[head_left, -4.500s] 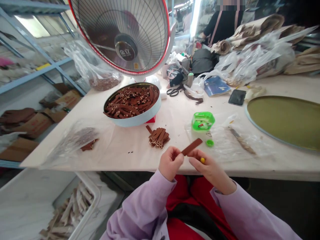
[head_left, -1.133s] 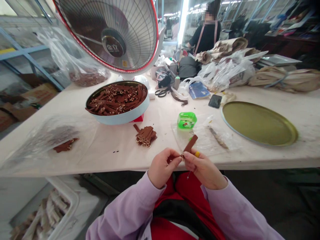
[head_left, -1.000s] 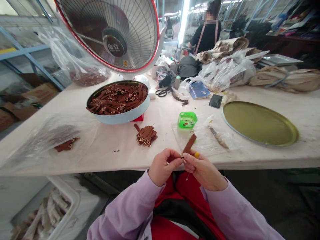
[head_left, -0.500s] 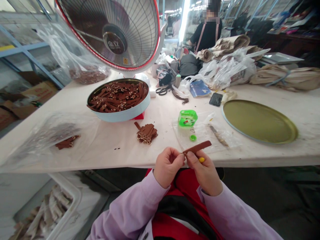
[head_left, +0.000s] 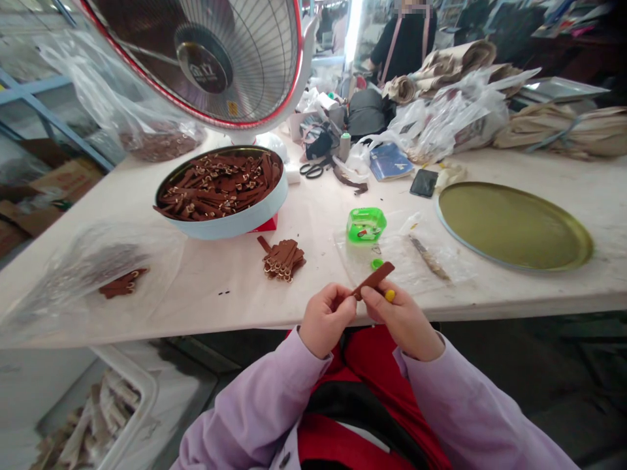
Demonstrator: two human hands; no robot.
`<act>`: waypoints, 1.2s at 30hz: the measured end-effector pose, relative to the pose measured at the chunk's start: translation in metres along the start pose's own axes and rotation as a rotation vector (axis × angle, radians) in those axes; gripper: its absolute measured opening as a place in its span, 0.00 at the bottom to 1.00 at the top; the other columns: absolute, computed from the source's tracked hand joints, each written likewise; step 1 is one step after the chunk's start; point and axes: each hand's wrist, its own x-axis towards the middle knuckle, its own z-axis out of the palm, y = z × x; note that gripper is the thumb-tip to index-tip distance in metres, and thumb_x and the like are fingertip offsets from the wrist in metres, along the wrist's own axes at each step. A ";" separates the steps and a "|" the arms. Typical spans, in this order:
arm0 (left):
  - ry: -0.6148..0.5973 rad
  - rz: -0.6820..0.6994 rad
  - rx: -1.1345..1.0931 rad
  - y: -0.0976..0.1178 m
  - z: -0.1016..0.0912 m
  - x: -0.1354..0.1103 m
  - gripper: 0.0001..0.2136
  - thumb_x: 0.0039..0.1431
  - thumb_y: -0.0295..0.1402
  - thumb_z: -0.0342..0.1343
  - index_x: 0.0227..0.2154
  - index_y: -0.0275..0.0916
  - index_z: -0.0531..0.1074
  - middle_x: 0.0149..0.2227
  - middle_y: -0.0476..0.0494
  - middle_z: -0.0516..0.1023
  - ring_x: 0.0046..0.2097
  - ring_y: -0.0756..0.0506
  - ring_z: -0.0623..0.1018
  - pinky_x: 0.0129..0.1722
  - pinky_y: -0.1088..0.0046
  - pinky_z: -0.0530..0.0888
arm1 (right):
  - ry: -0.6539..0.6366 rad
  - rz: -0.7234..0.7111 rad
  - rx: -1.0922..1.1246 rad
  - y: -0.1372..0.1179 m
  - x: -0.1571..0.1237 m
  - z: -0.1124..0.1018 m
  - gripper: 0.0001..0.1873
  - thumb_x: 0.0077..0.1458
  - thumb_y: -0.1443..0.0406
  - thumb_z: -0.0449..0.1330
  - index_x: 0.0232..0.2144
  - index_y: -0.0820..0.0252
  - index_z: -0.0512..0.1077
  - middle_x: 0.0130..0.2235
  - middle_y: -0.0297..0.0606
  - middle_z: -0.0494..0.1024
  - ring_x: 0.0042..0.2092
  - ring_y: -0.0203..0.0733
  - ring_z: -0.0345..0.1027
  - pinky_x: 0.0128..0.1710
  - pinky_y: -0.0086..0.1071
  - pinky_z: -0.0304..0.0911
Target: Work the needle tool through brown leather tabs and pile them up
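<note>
A flat brown leather strap (head_left: 377, 277) is pinched between both hands at the table's front edge, its free end slanting up to the right. My left hand (head_left: 327, 318) is closed on the strap's lower end. My right hand (head_left: 404, 320) holds the strap with thumb and fingers; a small yellow thing (head_left: 390, 296), its kind unclear, shows between those fingers. Beyond the hands lie a green cap (head_left: 377, 264) and an open green plastic box (head_left: 366, 225). To the left is a pile of brown straps with metal rings (head_left: 281, 259).
A round tin (head_left: 235, 225) full of brown straps stands below a large round heater or fan (head_left: 245, 65). At right lie a golden tin lid (head_left: 514, 225) and a thin, worn tool (head_left: 428, 258). Scissors (head_left: 312, 170), a phone (head_left: 424, 183) and plastic bags lie behind. A person (head_left: 404, 42) stands beyond.
The strap has turned to a steeper slant, and its free end has moved left. Both hands stay together on it. The whole view has shifted slightly.
</note>
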 end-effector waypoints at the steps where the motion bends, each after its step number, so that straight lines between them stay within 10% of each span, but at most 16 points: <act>1: 0.003 -0.032 -0.034 -0.001 0.001 0.004 0.05 0.46 0.33 0.51 0.22 0.37 0.64 0.18 0.54 0.64 0.20 0.55 0.62 0.21 0.79 0.61 | 0.012 0.001 0.053 0.001 0.004 -0.004 0.10 0.52 0.58 0.57 0.26 0.58 0.66 0.17 0.24 0.58 0.18 0.29 0.49 0.17 0.25 0.46; 13: -0.010 -0.234 -0.153 -0.024 0.005 0.055 0.08 0.46 0.36 0.53 0.23 0.36 0.62 0.18 0.55 0.65 0.18 0.57 0.62 0.19 0.80 0.58 | 0.693 -0.199 -0.136 0.026 0.061 -0.069 0.24 0.57 0.49 0.44 0.26 0.59 0.68 0.21 0.32 0.68 0.22 0.33 0.57 0.21 0.28 0.50; 26: 0.046 -0.277 -0.160 -0.038 0.012 0.077 0.05 0.46 0.33 0.52 0.23 0.36 0.63 0.19 0.54 0.65 0.19 0.57 0.63 0.20 0.80 0.60 | 0.641 -0.129 -0.099 0.062 0.085 -0.084 0.22 0.56 0.50 0.47 0.26 0.60 0.67 0.22 0.31 0.69 0.22 0.32 0.57 0.24 0.28 0.52; 31: 0.052 -0.284 -0.184 -0.033 0.016 0.067 0.08 0.45 0.34 0.54 0.24 0.35 0.64 0.19 0.53 0.68 0.19 0.56 0.65 0.21 0.79 0.62 | 0.687 -0.200 0.113 0.032 0.063 -0.075 0.21 0.54 0.48 0.49 0.23 0.58 0.67 0.20 0.31 0.66 0.22 0.33 0.57 0.21 0.29 0.50; 36: -0.040 -0.288 -0.235 -0.022 0.019 0.046 0.12 0.45 0.38 0.58 0.26 0.34 0.65 0.22 0.51 0.71 0.21 0.55 0.68 0.22 0.79 0.65 | 0.463 -0.199 0.343 -0.009 0.027 -0.048 0.20 0.54 0.49 0.49 0.22 0.56 0.65 0.18 0.29 0.60 0.21 0.33 0.55 0.20 0.28 0.49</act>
